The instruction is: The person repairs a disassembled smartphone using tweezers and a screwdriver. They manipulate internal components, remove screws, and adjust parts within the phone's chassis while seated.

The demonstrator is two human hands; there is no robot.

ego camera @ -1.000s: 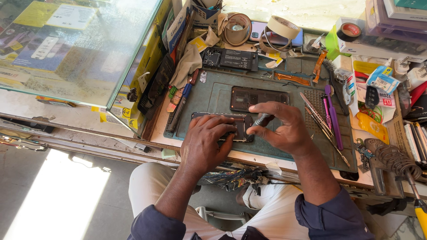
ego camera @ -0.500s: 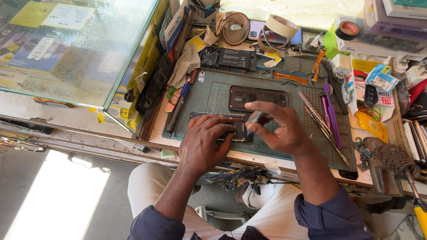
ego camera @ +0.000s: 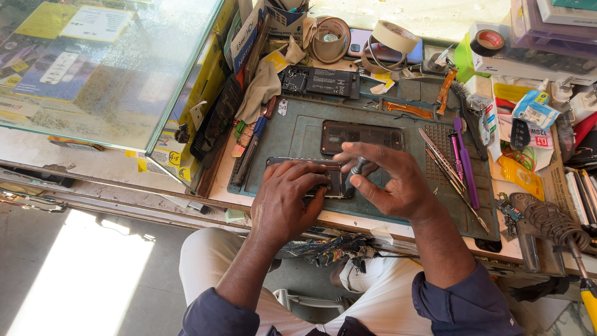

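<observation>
While pinned flat on the bench point(ego camera: 435, 214), opened phone point(ego camera: 305, 177) lying with long axis crosswise, running left to right under both hands. Left hand point(ego camera: 287, 200) pressed down on its near half, fingers point(ego camera: 311, 180) curled over the dark inner face, a flat holding grip rather than a pinch. Right hand point(ego camera: 388, 180) just to the right, thumb and forefinger pinched on a small screwdriver point(ego camera: 356, 169), other fingers fanned out above; shaft upright to slightly tilted, tip down at the phone's right end, exact contact point hidden by the fingers. Nearer to the phone's right edge: the right hand; nearer to its middle and left: the left. Beyond the grip, farther from the body, a second dark phone shell point(ego camera: 360, 134), rectangular, matte, also lying crosswise, apart from the first. Under everything a teal work mat point(ego camera: 298, 134), rubbery-looking, scuffed, with moulded compartments along the far edge. Right of the right hand, thin metal tweezers point(ego camera: 444, 165) and a purple plastic pry tool point(ego camera: 465, 165), both lengthwise, pointing away from the body. Farther off, rolls of pale masking tape point(ego camera: 398, 36); well to the left, a glass display case point(ego camera: 106, 68), smooth and reflective.
</observation>
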